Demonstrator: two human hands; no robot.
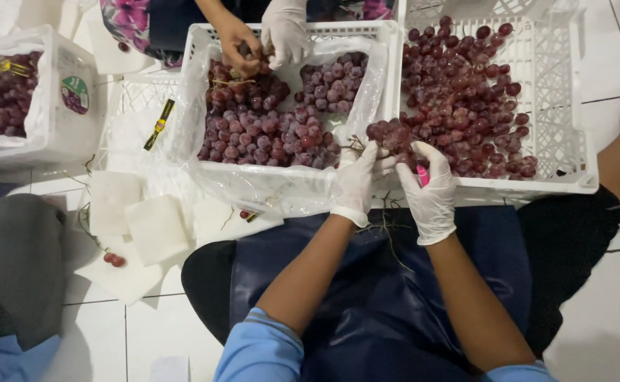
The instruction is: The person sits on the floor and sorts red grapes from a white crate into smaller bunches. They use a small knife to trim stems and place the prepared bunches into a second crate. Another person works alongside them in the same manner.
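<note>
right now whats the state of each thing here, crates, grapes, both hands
left hand: gloved, closed on the grape bunch
right hand: gloved, on the bunch, a pink tool in its grip
grape bunch: lifted between the two crates
lined crate: open, plastic liner spread, well filled with red grapes
right crate: open, unlined, grapes piled toward its left side
loose grapes: lying on the floor

Pink tool [422,175] mostly hidden in right hand [429,189]; co-worker's body cut off at top edge.

grapes [267,134] in left crate [204,35], right crate [571,92] beside
</note>
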